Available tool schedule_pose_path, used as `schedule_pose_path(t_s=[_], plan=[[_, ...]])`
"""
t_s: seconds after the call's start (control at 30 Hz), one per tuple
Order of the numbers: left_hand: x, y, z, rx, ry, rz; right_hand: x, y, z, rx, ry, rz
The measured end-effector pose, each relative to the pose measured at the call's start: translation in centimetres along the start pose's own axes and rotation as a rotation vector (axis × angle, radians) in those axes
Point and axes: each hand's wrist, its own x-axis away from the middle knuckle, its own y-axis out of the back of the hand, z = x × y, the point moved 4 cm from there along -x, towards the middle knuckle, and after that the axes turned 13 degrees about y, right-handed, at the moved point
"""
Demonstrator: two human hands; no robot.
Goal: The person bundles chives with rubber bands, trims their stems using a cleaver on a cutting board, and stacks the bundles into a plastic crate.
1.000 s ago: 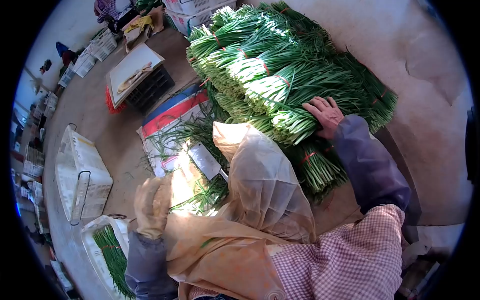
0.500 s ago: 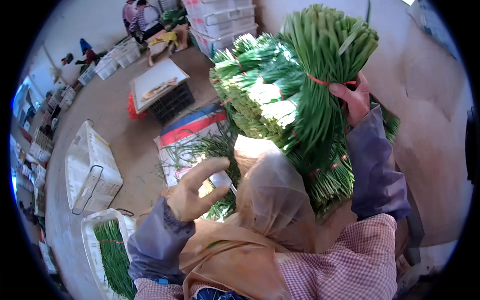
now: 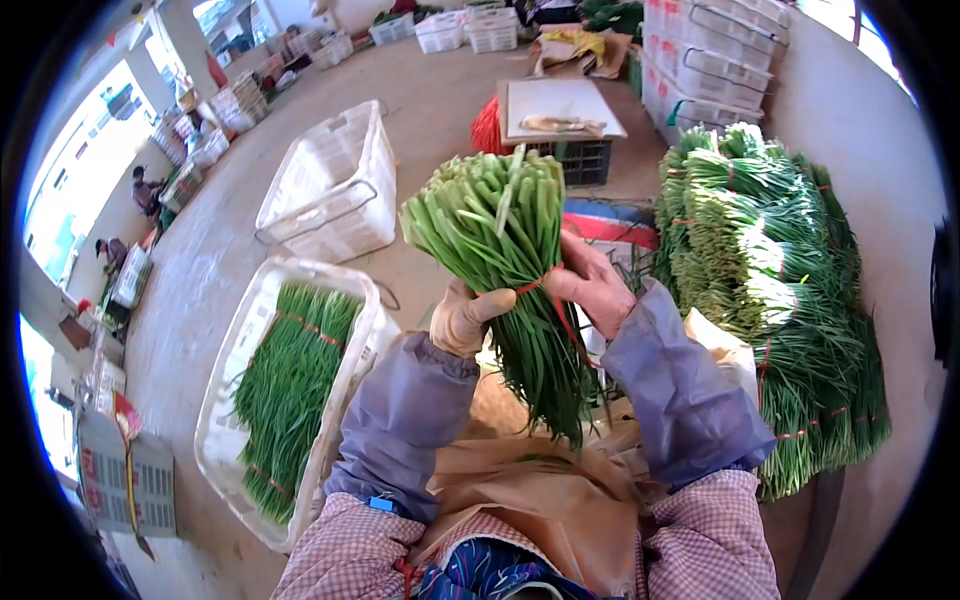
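Observation:
A thick bunch of Chinese chives (image 3: pixel 490 215) is held up in front of me, its cut stem ends towards the upper left and its leaves hanging down. A red band circles its middle. My left hand (image 3: pixel 468 318), in a tan glove, grips the bunch from the left with the thumb at the band. My bare right hand (image 3: pixel 592 285) closes on its right side by the band, where a loose red end trails down. To the right lies a big pile of banded chive bunches (image 3: pixel 715 240). A white crate (image 3: pixel 215 440) with more banded chives (image 3: pixel 295 380) stands on my left.
A second white crate (image 3: pixel 330 215) stands tilted in view beyond the first. Ahead, a white board (image 3: pixel 560 105) rests on a black crate (image 3: pixel 585 162). Stacked white crates (image 3: pixel 700 65) stand by the right wall. People (image 3: pixel 145 190) sit far left.
The bunch has moved from above the pile on the right to in front of me. My left hand, apart and open before, now grips it too. The view has turned left.

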Motion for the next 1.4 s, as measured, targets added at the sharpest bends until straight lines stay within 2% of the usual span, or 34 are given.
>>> schedule_pose_path(t_s=[0.07, 0.13, 0.27, 0.33, 0.37, 0.47, 0.6, 0.67, 0.73, 0.8, 0.9, 0.97, 1.03, 1.1, 1.13, 1.2, 1.27, 1.37, 1.4], plan=[[1.2, 3.1, 2.3, 0.024, -0.010, -0.047, 1.4, 0.6, -3.8, -0.216, -0.143, -0.245], [2.6, 3.4, 1.8, 0.065, 0.030, -0.103, 2.5, 1.8, -5.4, -0.306, -0.187, -0.352], [4.4, 5.2, 2.4, 0.097, -0.015, -0.240, 6.3, 6.0, -7.2, -0.321, -0.170, -0.331], [5.0, 5.7, 2.1, 0.065, -0.042, -0.285, 7.8, 8.6, -8.6, 0.273, -0.327, -0.272], [5.1, 6.4, 2.5, 0.033, -0.033, -0.296, 8.8, 9.0, -7.7, 0.893, -0.395, -0.296], [6.0, 6.4, 2.7, -0.048, -0.086, -0.419, 8.8, 6.2, -6.2, 0.959, 0.076, -0.417], [6.9, 6.5, 2.9, -0.098, -0.138, -0.517, 5.9, -2.4, -3.9, 0.699, 0.144, -0.189], [7.1, 5.9, 2.2, -0.090, -0.085, -0.466, 2.9, -5.5, -1.6, 0.693, 0.269, -0.054], [7.3, 5.6, 2.3, -0.073, -0.040, -0.456, 0.4, -7.4, -0.5, 0.667, 0.283, -0.018], [7.5, 5.2, 2.6, -0.085, -0.083, -0.501, -1.4, -8.8, -0.7, 0.675, 0.265, 0.021], [7.3, 5.0, 2.4, -0.105, -0.082, -0.587, -2.2, -8.9, -2.4, 0.682, 0.321, 0.023], [7.3, 5.8, 3.2, -0.138, -0.038, -0.558, -2.2, -8.5, -3.2, 0.612, 0.372, 0.048], [7.0, 6.1, 3.5, -0.180, -0.020, -0.534, -2.5, -8.2, -3.0, 0.378, 0.064, -0.027], [6.7, 5.9, 4.1, -0.118, -0.010, -0.500, -5.9, -7.7, 0.3, 0.093, 0.268, -0.162], [6.8, 6.0, 4.5, -0.095, 0.020, -0.494, -9.2, -6.0, 4.6, 0.035, 0.403, -0.008], [7.0, 6.3, 4.5, -0.059, 0.006, -0.521, -11.9, -3.8, 9.5, -0.008, 0.512, 0.172], [7.0, 7.0, 4.9, -0.001, 0.012, -0.557, -12.1, -2.0, 8.2, 0.222, 0.448, 0.185], [7.3, 7.7, 5.3, -0.096, -0.024, -0.605, -6.5, -1.7, -2.0, 0.923, 0.222, 0.176], [7.1, 7.9, 5.4, -0.138, -0.025, -0.622, -4.6, -2.2, -4.3, 0.950, 0.113, 0.218]])
